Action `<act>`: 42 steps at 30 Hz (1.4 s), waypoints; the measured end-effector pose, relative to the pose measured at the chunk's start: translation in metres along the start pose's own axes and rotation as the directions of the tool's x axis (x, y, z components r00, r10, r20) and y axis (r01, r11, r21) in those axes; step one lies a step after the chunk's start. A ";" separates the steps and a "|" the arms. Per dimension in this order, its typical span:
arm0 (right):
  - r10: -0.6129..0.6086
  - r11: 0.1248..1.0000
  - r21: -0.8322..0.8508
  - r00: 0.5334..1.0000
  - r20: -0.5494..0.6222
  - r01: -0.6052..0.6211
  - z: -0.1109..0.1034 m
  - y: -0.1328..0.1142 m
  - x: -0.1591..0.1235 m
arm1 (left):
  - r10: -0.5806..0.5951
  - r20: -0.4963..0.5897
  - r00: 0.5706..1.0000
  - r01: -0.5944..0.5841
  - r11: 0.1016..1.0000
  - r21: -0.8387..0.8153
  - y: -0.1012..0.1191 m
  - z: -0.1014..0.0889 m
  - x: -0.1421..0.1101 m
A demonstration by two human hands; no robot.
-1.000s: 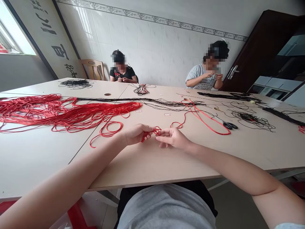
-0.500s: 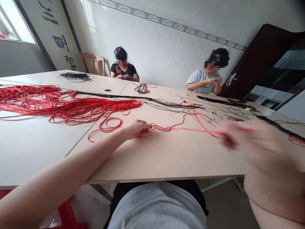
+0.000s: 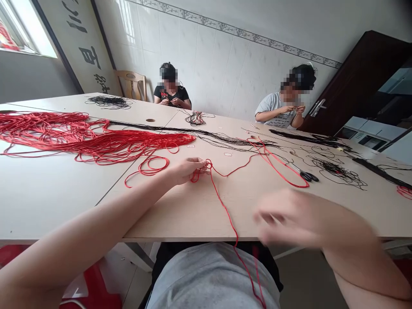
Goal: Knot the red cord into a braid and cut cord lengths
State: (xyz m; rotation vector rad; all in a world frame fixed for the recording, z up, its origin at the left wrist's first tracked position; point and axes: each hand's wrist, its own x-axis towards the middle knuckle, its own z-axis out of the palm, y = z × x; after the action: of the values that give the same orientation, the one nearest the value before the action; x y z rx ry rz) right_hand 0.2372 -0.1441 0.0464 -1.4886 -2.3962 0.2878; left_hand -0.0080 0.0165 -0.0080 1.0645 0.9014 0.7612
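Far left: hanks of red cord (image 3: 80, 137), spread in long loose strands over the left table panel (image 3: 48, 201). Beyond, a black cord tangle (image 3: 109, 101). Near the hanks' right end, a loose red loop (image 3: 148, 166).

Far side: a seated co-worker's hands (image 3: 170, 102), held together above the table edge.

Centre: left hand (image 3: 188, 171), closed on a knotted red cord (image 3: 201, 171), low over the table. From the knot, one strand running right along the tabletop; another crossing the near table edge and hanging down over a grey shirt (image 3: 209, 283).

Right of that strand: right hand (image 3: 289, 216), motion-blurred, apart from the cord, grip indeterminable.

Further right: black-handled scissors (image 3: 305, 175), a loose black thread tangle (image 3: 337, 171), and a second co-worker's hands (image 3: 291, 110), raised near the far edge.
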 end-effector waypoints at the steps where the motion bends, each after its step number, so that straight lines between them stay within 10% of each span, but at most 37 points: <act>1: -0.009 0.999 -0.052 1.000 0.016 0.010 0.010 -0.003 0.016 | 0.000 0.007 1.000 0.000 1.000 -0.006 0.000 0.000 0.000; 10: -0.132 0.927 -0.346 0.990 0.059 0.144 0.090 -0.012 0.094 | -0.053 -0.016 0.998 0.049 0.979 -0.197 -0.002 0.006 -0.003; 18: -0.119 0.980 0.095 0.897 -0.427 0.175 0.083 0.012 0.100 | 0.030 0.040 0.999 -0.020 0.971 -0.237 0.001 0.007 -0.008; 24: -0.014 0.813 0.578 0.995 -0.103 0.071 0.070 0.039 0.113 | 0.096 0.141 0.985 -0.073 0.985 -0.158 0.001 0.010 -0.011; 34: -0.027 0.948 0.261 0.866 -0.499 0.180 0.043 0.047 0.118 | 0.010 0.390 0.921 -0.200 0.870 0.451 -0.004 0.028 -0.028; 42: -0.052 0.982 0.099 0.742 -0.668 0.158 0.042 0.051 0.129 | -0.029 0.456 0.889 -0.240 0.819 0.521 -0.008 0.035 -0.032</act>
State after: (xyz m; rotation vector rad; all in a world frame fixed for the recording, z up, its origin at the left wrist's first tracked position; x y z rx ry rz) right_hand 0.2110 -0.0065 0.0100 -1.1202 -1.8150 -0.0894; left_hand 0.0105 -0.0275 -0.0007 1.7540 0.6744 0.2986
